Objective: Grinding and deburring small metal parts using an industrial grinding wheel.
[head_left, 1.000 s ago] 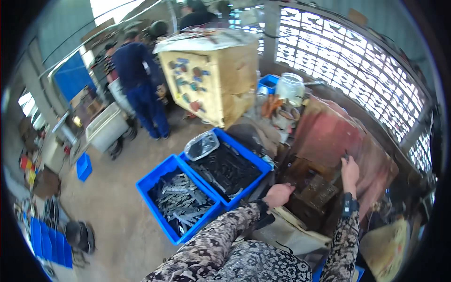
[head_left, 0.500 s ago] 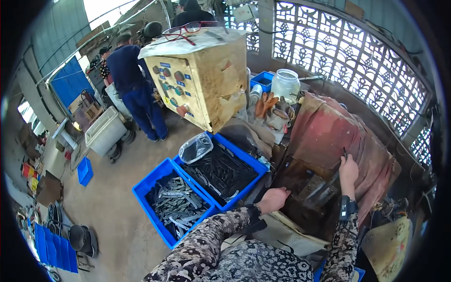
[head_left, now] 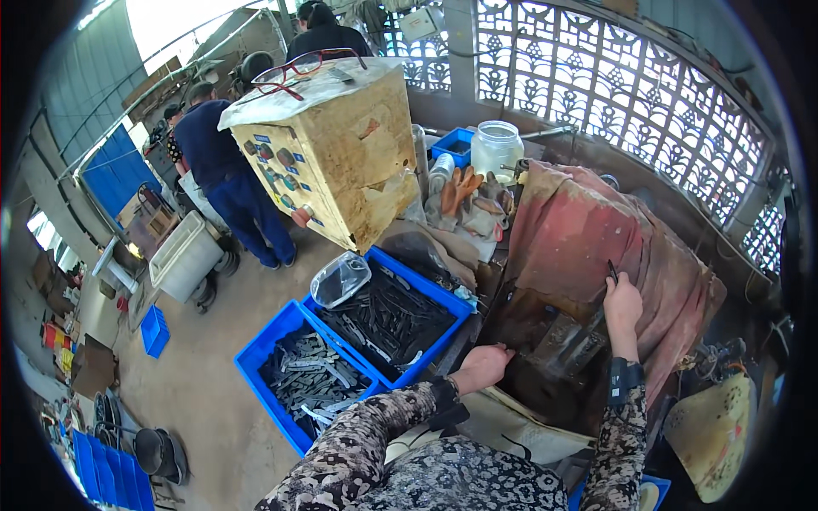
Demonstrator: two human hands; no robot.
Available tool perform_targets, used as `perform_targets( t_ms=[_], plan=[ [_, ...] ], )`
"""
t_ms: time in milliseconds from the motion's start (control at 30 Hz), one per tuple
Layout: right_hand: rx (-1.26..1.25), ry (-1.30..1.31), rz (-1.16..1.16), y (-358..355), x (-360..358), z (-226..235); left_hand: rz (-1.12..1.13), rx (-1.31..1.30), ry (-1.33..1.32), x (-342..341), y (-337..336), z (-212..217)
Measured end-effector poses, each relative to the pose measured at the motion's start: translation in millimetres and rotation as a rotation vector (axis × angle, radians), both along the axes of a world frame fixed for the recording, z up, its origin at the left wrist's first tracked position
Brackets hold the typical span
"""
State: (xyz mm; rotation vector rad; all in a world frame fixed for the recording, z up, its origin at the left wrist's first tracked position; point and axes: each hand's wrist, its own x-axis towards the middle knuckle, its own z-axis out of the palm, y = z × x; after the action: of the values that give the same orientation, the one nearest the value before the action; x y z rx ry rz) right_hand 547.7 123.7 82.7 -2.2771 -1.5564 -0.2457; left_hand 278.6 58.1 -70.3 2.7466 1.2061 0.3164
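My right hand (head_left: 623, 307) is closed on a thin dark strip (head_left: 612, 271), which sticks up past the fingertips in front of a stained red cloth (head_left: 571, 221). The cloth drapes over a machine, whose dirty metal block (head_left: 562, 341) shows below its edge. Lower and to the left, my left hand (head_left: 483, 368) has its fingers pressed together at the near left side of the machine's dark hollow (head_left: 545, 396). Whatever those fingers may hold is too small to make out.
Left of my left hand stand two blue bins: one (head_left: 243, 362) with grey strips, the other (head_left: 464, 307) with black strips and a clear plastic tub (head_left: 341, 279). A cream control box (head_left: 358, 162) with red glasses (head_left: 298, 72) rises behind. Another person (head_left: 221, 162) stands farther off.
The whole view has shifted a little, moving the control box and bins slightly left in the picture. Both hands stay near the machine, and the right still holds the dark strip.
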Motion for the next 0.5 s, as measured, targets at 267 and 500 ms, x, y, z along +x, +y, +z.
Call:
perform_targets(
  t_ms=[267,500],
  plan=[
    [0.014,0.0,-0.002,1.7,-5.6,3.2,0.004,0.019,-0.012,-3.6,-0.8,9.9],
    [0.004,0.005,-0.009,0.3,-3.7,1.7,0.007,-0.048,0.032,-1.2,-3.3,18.9]
  ],
)
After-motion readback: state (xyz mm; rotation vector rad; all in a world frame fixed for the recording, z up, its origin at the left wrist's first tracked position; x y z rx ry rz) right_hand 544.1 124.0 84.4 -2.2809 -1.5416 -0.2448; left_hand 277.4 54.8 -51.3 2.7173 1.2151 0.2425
